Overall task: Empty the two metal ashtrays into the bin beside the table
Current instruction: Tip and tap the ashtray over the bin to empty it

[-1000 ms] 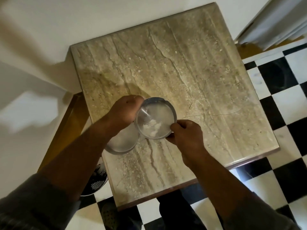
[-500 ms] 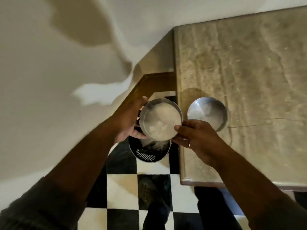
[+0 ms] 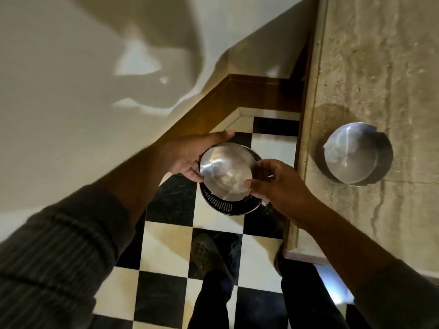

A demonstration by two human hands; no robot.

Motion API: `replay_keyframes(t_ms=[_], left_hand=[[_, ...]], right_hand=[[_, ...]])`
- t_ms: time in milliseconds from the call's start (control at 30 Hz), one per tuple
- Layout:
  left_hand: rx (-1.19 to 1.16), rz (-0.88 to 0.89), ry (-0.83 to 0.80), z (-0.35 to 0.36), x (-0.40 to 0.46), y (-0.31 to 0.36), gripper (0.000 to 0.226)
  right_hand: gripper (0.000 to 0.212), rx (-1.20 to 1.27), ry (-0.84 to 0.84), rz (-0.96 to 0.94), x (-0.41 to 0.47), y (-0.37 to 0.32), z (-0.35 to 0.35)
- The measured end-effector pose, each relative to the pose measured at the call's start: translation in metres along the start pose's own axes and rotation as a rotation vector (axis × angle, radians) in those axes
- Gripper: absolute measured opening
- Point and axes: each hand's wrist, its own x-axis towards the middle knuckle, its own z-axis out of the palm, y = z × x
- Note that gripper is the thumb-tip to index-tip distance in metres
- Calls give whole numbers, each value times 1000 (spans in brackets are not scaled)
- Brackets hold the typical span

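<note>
Head view: I hold one metal ashtray (image 3: 225, 173) over the black bin (image 3: 229, 206) on the checkered floor (image 3: 166, 248), tilted with its hollow facing me, my left hand (image 3: 187, 154) and right hand (image 3: 276, 184) gripping opposite rims. The second ashtray (image 3: 357, 154) sits upright on the stone table (image 3: 380, 67).

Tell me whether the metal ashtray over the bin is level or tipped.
Tipped. The round metal ashtray, held by both hands, tilts toward the camera above the black bin, pale residue low inside it.
</note>
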Motion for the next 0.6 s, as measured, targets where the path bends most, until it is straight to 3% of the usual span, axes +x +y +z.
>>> replay_keyframes(t_ms=[67,133,233,367,467,533,600], left_hand=[[125,-38,-96,-4,3,16,87],[289,-44,-202,-2,5,33,87],[557,-20,-219,6,13,47,123],[672,204,-56,15,28,29,141],[816,474,200,18,34,-6,145],[1009,663,330,20,38,-30,148],[1071,713,345,25,42,-48,150]], right_hand=[[30,-294,4,-181,3,-5,0],[32,-521,12,-316,5,-8,-1],[44,-761,48,-517,5,-7,-6],[55,-922,64,-585,-3,-2,-7],[96,-902,28,-569,-6,2,-14],[111,-838,170,-666,-10,-10,-26],[118,-768,401,-859,-14,-16,-40]])
